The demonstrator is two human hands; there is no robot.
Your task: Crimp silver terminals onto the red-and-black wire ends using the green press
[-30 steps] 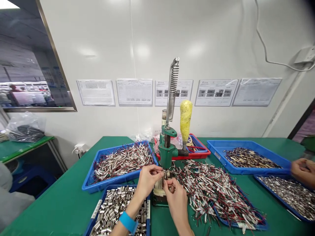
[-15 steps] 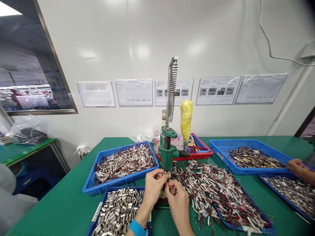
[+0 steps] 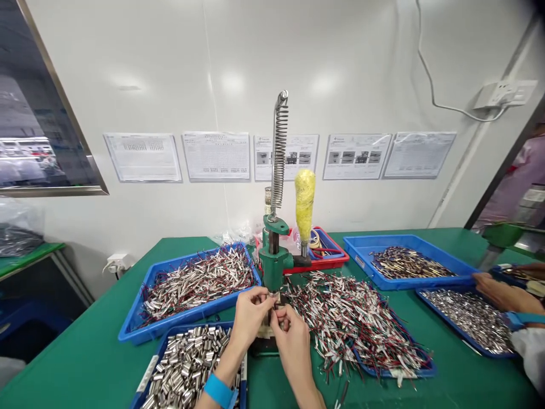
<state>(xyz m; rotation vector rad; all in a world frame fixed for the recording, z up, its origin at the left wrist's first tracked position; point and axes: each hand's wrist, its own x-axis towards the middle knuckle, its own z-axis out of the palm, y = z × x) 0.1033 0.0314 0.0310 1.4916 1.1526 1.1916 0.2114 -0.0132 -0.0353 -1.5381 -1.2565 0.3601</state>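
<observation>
A green hand press (image 3: 273,270) with a tall spring and a yellow wrapped handle (image 3: 305,199) stands upright in front of me. My left hand (image 3: 250,315) wears a blue wristband and is closed in a pinch under the press head. Beside it, my right hand (image 3: 292,336) pinches with thumb and fingers just below the ram. Whatever is between the fingertips is too small and too covered to make out. Small silver metal cylinders (image 3: 191,358) fill the tray by my left forearm. Wired white-and-silver parts (image 3: 349,318) are heaped to the right of my right hand.
A blue tray (image 3: 128,332) of wired parts lies at left. Behind the press is a red tray (image 3: 340,262). At right, two blue trays hold gold-toned pieces (image 3: 409,264) and small shiny metal parts (image 3: 468,318). A co-worker's hand (image 3: 504,292) reaches over the right-hand tray.
The view has turned to the right, so the press, trays and wall sheets sit further left. More of the co-worker's arm shows. Both my hands keep their pinch under the press.
</observation>
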